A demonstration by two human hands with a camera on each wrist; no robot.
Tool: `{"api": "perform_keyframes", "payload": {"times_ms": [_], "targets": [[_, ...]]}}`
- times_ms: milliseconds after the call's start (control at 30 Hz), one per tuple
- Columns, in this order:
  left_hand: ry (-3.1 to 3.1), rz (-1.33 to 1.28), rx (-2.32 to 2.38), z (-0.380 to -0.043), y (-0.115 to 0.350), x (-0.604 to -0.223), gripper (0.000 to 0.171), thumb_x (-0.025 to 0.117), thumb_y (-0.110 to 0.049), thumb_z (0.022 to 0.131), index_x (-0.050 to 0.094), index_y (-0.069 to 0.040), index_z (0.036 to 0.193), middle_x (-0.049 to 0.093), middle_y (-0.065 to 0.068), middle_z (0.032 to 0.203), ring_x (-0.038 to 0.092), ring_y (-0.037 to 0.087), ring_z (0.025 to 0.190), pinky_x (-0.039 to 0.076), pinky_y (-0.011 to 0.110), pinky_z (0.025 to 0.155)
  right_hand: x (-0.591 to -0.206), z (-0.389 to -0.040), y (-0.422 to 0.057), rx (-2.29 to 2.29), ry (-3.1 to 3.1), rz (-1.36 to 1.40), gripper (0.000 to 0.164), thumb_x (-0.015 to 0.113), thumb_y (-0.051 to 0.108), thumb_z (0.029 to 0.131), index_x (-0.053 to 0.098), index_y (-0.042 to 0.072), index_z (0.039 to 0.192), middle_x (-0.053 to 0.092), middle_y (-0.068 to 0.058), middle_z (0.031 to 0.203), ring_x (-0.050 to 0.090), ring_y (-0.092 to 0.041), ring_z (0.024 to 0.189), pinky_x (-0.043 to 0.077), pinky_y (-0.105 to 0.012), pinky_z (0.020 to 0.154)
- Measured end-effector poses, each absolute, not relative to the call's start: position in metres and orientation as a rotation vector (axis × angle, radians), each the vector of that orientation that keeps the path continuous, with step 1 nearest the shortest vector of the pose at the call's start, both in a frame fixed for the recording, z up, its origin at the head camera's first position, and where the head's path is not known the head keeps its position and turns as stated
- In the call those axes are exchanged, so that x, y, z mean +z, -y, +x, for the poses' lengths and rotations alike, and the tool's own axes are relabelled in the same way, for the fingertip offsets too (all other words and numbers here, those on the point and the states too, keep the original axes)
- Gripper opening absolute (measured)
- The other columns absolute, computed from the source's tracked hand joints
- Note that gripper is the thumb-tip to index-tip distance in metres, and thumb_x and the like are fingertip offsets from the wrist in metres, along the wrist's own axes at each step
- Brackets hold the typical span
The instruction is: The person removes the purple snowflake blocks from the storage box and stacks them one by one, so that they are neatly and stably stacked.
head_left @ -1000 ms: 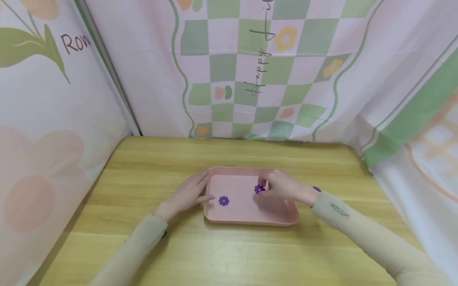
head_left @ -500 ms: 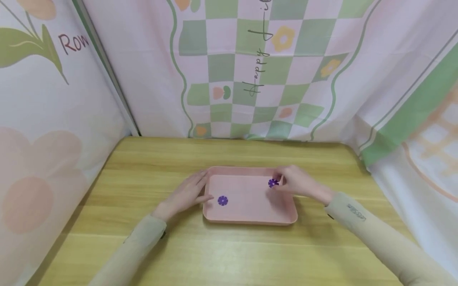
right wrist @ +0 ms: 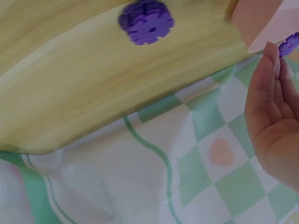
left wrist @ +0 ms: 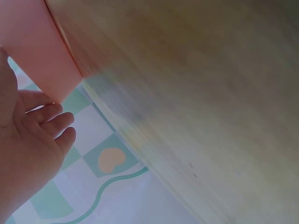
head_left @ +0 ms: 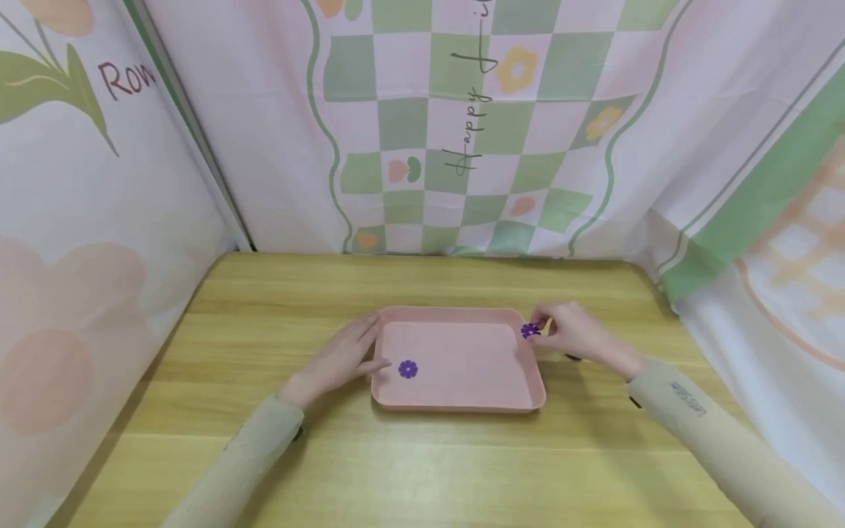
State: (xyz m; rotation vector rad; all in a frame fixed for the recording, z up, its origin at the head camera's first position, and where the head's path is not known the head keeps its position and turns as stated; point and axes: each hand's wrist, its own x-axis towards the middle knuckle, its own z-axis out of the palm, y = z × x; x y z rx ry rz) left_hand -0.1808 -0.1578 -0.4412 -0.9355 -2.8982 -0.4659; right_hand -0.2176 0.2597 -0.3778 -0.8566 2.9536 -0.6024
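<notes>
My right hand (head_left: 573,330) pinches a purple notched plastic disc (head_left: 529,331) between thumb and fingers, at the right rim of the pink tray (head_left: 462,400). The held disc (right wrist: 288,45) shows at the fingertips in the right wrist view. Another purple notched disc (head_left: 408,369) lies flat inside the tray near its left side. My left hand (head_left: 337,363) rests against the tray's left edge, fingers extended and thumb over the rim. In the left wrist view those fingers touch the outer pink wall (left wrist: 44,51).
A small stack of purple discs (right wrist: 148,25) sits on the wooden table (head_left: 422,469) right of the tray; the right hand mostly hides it in the head view. Patterned cloth (head_left: 449,132) hangs behind the table and along both sides.
My right hand has carried the pinched disc rightward and slightly away, from above the tray's interior to its right rim. The left hand stays at the tray's left edge.
</notes>
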Motion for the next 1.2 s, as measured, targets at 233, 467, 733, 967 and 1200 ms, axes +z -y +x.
{"api": "perform_keyframes", "payload": {"times_ms": [233,467,733,967,1200], "targets": [[2.909,-0.92,-0.463,-0.183,0.16,-0.445,0.083,0.059,-0.05,0.095,0.031,0.006,0.151,0.031,0.027,0.158,0.035,0.04,0.147,0.031,0.054,0.123,-0.379,-0.217,-0.281,-0.549,-2.989,-0.769,0.016,0.08,0.015,0.079,0.069,0.006,0.085,0.072,-0.004,0.08,0.061,-0.006,0.063,0.051,-0.018,0.055],[2.913,-0.915,-0.466,-0.183,0.16,-0.446,0.083,0.058,-0.05,0.096,0.031,0.006,0.151,0.031,0.026,0.158,0.034,0.04,0.147,0.03,0.054,0.123,-0.383,-0.216,-0.301,-0.537,-2.987,-0.692,0.018,0.08,0.015,0.079,0.069,0.004,0.088,0.072,-0.005,0.082,0.062,-0.008,0.065,0.052,-0.018,0.057],[2.92,-0.919,-0.46,-0.182,0.159,-0.445,0.083,0.058,-0.051,0.096,0.031,0.006,0.151,0.03,0.026,0.159,0.033,0.039,0.147,0.03,0.053,0.123,-0.389,-0.215,-0.317,-0.481,-3.011,-0.648,0.023,0.083,0.02,0.077,0.069,0.004,0.087,0.072,-0.005,0.081,0.063,-0.011,0.068,0.054,-0.024,0.061],[2.922,-0.922,-0.461,-0.182,0.159,-0.444,0.084,0.058,-0.051,0.096,0.031,0.005,0.152,0.03,0.026,0.159,0.033,0.039,0.148,0.03,0.053,0.123,-0.398,-0.215,-0.329,-0.475,-3.017,-0.618,0.02,0.082,0.02,0.079,0.07,0.005,0.087,0.072,-0.004,0.08,0.063,-0.011,0.069,0.054,-0.025,0.061],[2.931,-0.92,-0.466,-0.182,0.158,-0.445,0.085,0.058,-0.052,0.096,0.028,0.003,0.153,0.029,0.024,0.16,0.032,0.038,0.148,0.029,0.053,0.124,-0.403,-0.213,-0.334,-0.463,-2.993,-0.579,0.021,0.08,0.022,0.08,0.07,0.006,0.088,0.072,-0.003,0.081,0.064,-0.013,0.072,0.057,-0.034,0.065]]}}
